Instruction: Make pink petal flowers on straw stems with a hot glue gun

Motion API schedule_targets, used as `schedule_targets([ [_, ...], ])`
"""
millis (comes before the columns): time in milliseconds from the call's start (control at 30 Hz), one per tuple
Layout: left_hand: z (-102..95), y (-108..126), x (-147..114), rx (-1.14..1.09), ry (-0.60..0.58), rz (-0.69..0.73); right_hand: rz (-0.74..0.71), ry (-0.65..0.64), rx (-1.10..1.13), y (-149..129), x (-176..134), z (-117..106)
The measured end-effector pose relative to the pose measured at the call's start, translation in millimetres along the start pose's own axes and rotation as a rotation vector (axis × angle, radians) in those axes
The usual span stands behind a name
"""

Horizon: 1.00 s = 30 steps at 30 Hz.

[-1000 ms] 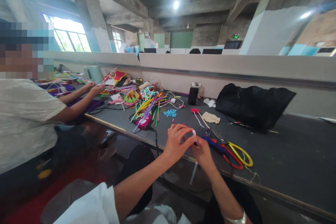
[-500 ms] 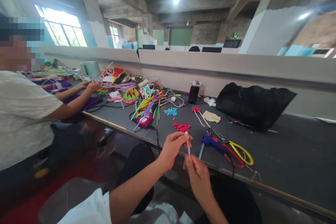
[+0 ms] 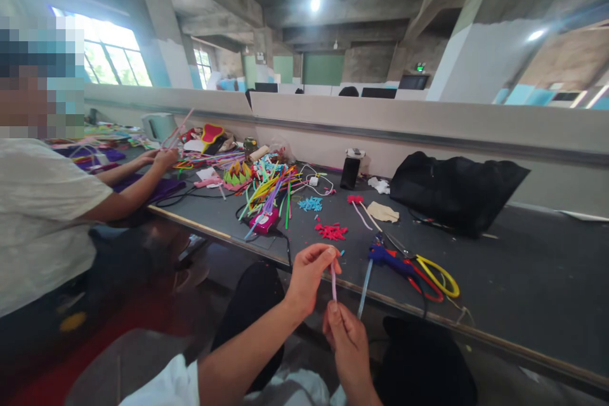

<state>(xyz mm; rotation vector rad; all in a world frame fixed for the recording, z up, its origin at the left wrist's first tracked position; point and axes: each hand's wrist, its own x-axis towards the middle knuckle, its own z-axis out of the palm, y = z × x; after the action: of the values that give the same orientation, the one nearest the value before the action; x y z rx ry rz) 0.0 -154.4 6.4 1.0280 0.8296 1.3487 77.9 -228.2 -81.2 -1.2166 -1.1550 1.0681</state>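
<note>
A pale lilac pipe cleaner (image 3: 333, 280) runs between my two hands, just in front of the table edge. My left hand (image 3: 314, 273) pinches its upper end between thumb and fingers, so the tip is covered. Lower down, my right hand (image 3: 346, 330) grips the other end with the thumb on top. Beyond my left hand lies a heap of short red pieces (image 3: 331, 231), with short blue pieces (image 3: 310, 203) behind it. Right of my hands rests a blue glue gun (image 3: 390, 260) with a clear glue stick (image 3: 366, 288) sticking out, beside scissors (image 3: 435, 273) with yellow and red handles.
Bundled coloured pipe cleaners (image 3: 273, 193) lie by a magenta box (image 3: 264, 221) with a black cord. A phone (image 3: 351, 172) stands at the back, near a black bag (image 3: 451, 193). At left, a co-worker's hands (image 3: 164, 157) hold pipe cleaners.
Both hands have come down slightly toward me, the right one farther from the left. More of the pipe cleaner shows between them, and its upper tip is now hidden by my left fingers.
</note>
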Motion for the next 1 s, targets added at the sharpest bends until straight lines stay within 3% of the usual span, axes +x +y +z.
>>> schedule_targets([
  [133, -0.5, 1.0, 0.1, -0.05, 0.02, 0.012, 0.069, 0.013, 0.161, 3.0, -6.6, 7.6],
  [333, -8.9, 2.5, 3.5, -0.301, -0.195, -0.193, 0.222, -0.068, 0.525, -5.8, -5.5, 4.6],
  [500, -16.7, 4.8, 2.0, -0.29, -0.308, -0.201, 0.327, -0.161, 0.678, -4.7, -6.3, -3.0],
  [767, -23.8, 2.4, -4.9, -0.268, -0.393, -0.248, 0.396, -0.161, 0.869, 3.6, -11.0, -12.5],
  [900, -22.9, 1.4, -6.9, -0.233, -0.333, -0.23, 0.398, -0.33, 0.831, 7.4, -14.2, -13.3],
  [1000, -22.6, 1.6, -6.8, -0.194, -0.28, -0.203, 0.348, -0.397, 0.525, 9.8, -14.0, -17.6],
])
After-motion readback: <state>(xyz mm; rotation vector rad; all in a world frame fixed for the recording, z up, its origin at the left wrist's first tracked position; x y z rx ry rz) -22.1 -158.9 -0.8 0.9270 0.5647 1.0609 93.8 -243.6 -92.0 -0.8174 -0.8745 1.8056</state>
